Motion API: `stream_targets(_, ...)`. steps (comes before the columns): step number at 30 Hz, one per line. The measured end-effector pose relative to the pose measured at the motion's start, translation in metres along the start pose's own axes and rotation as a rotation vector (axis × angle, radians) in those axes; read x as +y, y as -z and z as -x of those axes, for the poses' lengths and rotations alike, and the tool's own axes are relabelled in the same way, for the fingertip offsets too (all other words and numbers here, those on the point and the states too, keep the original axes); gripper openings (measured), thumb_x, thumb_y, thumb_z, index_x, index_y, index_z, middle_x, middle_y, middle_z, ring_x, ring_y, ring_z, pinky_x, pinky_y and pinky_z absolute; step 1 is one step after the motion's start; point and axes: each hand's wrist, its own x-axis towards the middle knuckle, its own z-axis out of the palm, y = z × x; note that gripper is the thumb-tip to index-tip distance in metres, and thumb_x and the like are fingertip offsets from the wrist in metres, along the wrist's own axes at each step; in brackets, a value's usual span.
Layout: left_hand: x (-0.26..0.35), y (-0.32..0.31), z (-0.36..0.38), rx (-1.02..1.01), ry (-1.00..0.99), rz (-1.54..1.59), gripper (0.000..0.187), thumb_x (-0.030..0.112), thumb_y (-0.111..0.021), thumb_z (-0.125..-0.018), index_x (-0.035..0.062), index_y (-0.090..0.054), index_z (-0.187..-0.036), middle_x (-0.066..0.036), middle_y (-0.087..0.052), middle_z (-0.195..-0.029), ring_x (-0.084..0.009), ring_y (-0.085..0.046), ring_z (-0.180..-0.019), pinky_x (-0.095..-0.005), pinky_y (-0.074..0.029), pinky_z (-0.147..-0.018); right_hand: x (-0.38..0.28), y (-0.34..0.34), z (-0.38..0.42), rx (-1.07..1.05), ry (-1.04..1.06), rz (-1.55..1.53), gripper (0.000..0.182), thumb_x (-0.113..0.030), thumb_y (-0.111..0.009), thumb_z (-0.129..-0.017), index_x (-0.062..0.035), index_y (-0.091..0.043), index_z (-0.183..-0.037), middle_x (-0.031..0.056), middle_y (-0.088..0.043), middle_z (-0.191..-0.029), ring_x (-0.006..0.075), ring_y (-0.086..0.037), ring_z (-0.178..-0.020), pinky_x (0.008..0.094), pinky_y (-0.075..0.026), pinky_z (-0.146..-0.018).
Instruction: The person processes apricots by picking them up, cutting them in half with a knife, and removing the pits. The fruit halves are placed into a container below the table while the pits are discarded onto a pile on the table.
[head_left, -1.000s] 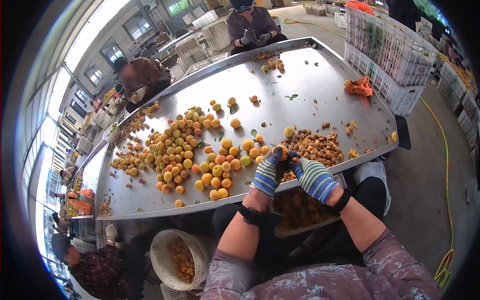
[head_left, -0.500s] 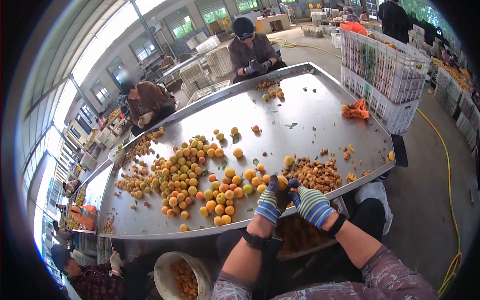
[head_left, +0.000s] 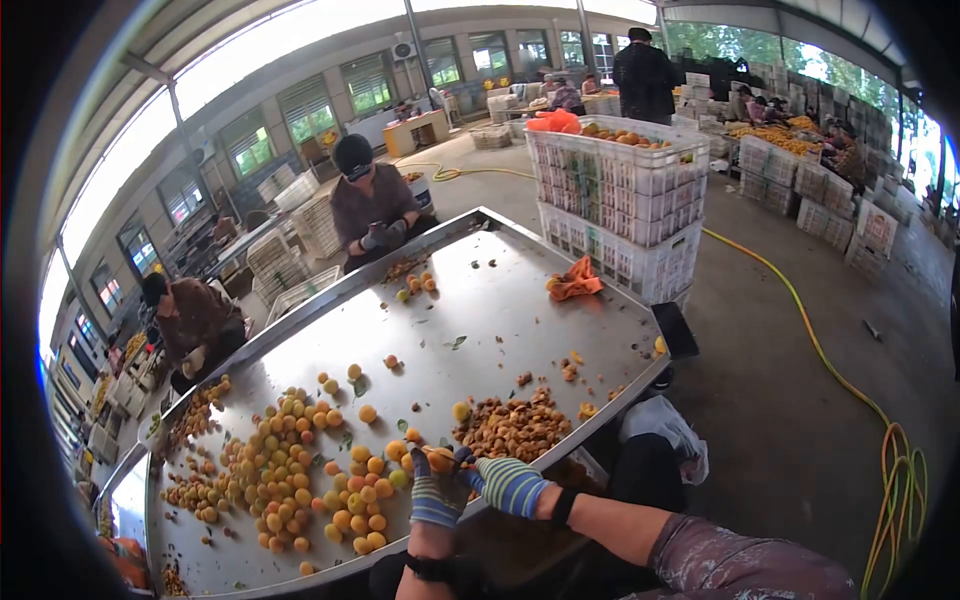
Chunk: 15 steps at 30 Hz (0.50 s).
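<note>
My left hand [head_left: 438, 488], in a striped glove with dark fingertips, is closed around an orange fruit [head_left: 440, 459] at the near edge of the metal table [head_left: 500, 330]. My right hand [head_left: 508, 484], gloved alike, meets it from the right with fingers pressed together at the fruit; what they hold is too small to make out. Just beyond my hands lies a heap of brown pits [head_left: 515, 425]. Many yellow and orange fruits [head_left: 285, 440] spread over the table to the left.
Stacked white crates [head_left: 620, 190] stand beyond the table's right corner, near an orange bag [head_left: 575, 280]. Two people [head_left: 375, 205] sit along the far side. A yellow hose [head_left: 810, 330] crosses the floor at right. A plastic bag [head_left: 665, 430] hangs by my knee.
The view has turned right, so table and hands appear farther left. Both hands remain together at the table edge, and more of the crates and hose shows.
</note>
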Motion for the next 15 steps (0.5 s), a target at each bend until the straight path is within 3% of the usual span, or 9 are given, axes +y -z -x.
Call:
stream_targets(1, -0.002, -0.026, 0.015, 0.032, 0.023, -0.033, 0.089, 0.073, -0.051, -0.074, -0.0057, -0.048, -0.115, -0.019, -0.054, -0.106, -0.0296, -0.053, -0.091, -0.0392, -0.048, -0.080, 0.002, -0.003, 0.000, 0.002, -0.001, -0.002, 0.026, -0.025, -0.049, -0.091, 0.0001, -0.056, -0.086, 0.0227, -0.061, -0.072, 0.0399, -0.060, -0.069, 0.0469, -0.046, -0.061)
stream_targets(2, 0.001, -0.006, -0.001, 0.082, 0.115, -0.004, 0.087, 0.072, -0.050, -0.075, -0.0056, -0.048, -0.113, -0.018, -0.055, -0.103, -0.0297, -0.054, -0.087, -0.0389, -0.049, -0.078, -0.004, 0.001, 0.001, 0.018, -0.015, 0.008, 0.026, -0.025, -0.049, -0.091, 0.0001, -0.056, -0.086, 0.0227, -0.061, -0.072, 0.0399, -0.060, -0.069, 0.0469, -0.046, -0.061)
stream_targets(4, 0.001, 0.028, -0.023, 0.094, 0.032, -0.020, 0.067, 0.065, -0.059, -0.075, 0.0046, -0.052, -0.104, -0.011, -0.054, -0.091, -0.0238, -0.051, -0.087, -0.0351, -0.044, -0.083, -0.011, 0.010, 0.007, -0.039, -0.022, -0.047, 0.025, -0.022, -0.045, -0.091, 0.0005, -0.056, -0.086, 0.0243, -0.061, -0.074, 0.0396, -0.060, -0.071, 0.0462, -0.046, -0.063)
stream_targets(6, 0.007, 0.007, -0.006, -0.010, 0.059, -0.141, 0.053, 0.054, -0.060, -0.080, 0.0071, -0.052, -0.104, -0.007, -0.052, -0.083, -0.0217, -0.050, -0.083, -0.0342, -0.043, -0.079, -0.005, 0.002, 0.007, 0.015, 0.030, -0.046, 0.020, -0.016, -0.046, -0.088, 0.0010, -0.056, -0.087, 0.0247, -0.061, -0.077, 0.0393, -0.060, -0.075, 0.0448, -0.047, -0.065)
stream_targets(8, 0.007, 0.090, -0.066, -0.216, -0.274, -0.433, 0.037, 0.040, -0.061, -0.084, 0.0103, -0.053, -0.104, -0.007, -0.054, -0.085, -0.0210, -0.051, -0.080, -0.0339, -0.046, -0.071, -0.006, 0.004, 0.005, -0.054, 0.005, -0.026, 0.019, -0.013, -0.047, -0.086, 0.0024, -0.057, -0.092, 0.0244, -0.061, -0.076, 0.0389, -0.060, -0.074, 0.0448, -0.046, -0.066)
stream_targets(10, 0.007, 0.016, -0.017, 0.083, -0.311, -0.400, 0.026, 0.028, -0.063, -0.084, 0.0100, -0.054, -0.101, -0.008, -0.058, -0.086, -0.0196, -0.053, -0.071, -0.0319, -0.048, -0.061, 0.004, -0.008, -0.002, -0.070, 0.047, -0.076, 0.035, -0.031, -0.043, -0.093, -0.0001, -0.058, -0.091, 0.0246, -0.061, -0.077, 0.0410, -0.059, -0.075, 0.0469, -0.045, -0.066)
stream_targets(11, 0.008, 0.003, -0.013, 0.161, -0.358, -0.462, 0.027, 0.019, -0.059, -0.084, 0.0030, -0.051, -0.104, -0.016, -0.063, -0.087, -0.0204, -0.057, -0.068, -0.0288, -0.049, -0.059, 0.005, -0.009, -0.005, -0.069, 0.035, -0.065, 0.035, -0.031, -0.043, -0.093, -0.0001, -0.058, -0.091, 0.0246, -0.061, -0.077, 0.0410, -0.059, -0.075, 0.0469, -0.045, -0.066)
stream_targets(15, 0.008, 0.008, -0.014, 0.113, -0.488, -0.594, 0.022, 0.010, -0.061, -0.080, 0.0009, -0.052, -0.098, -0.014, -0.063, -0.086, -0.0192, -0.058, -0.071, -0.0275, -0.049, -0.062, -0.001, -0.013, -0.005, -0.084, 0.028, -0.190, 0.041, -0.037, -0.038, -0.096, -0.0029, -0.061, -0.093, 0.0232, -0.060, -0.074, 0.0409, -0.058, -0.071, 0.0452, -0.044, -0.063)
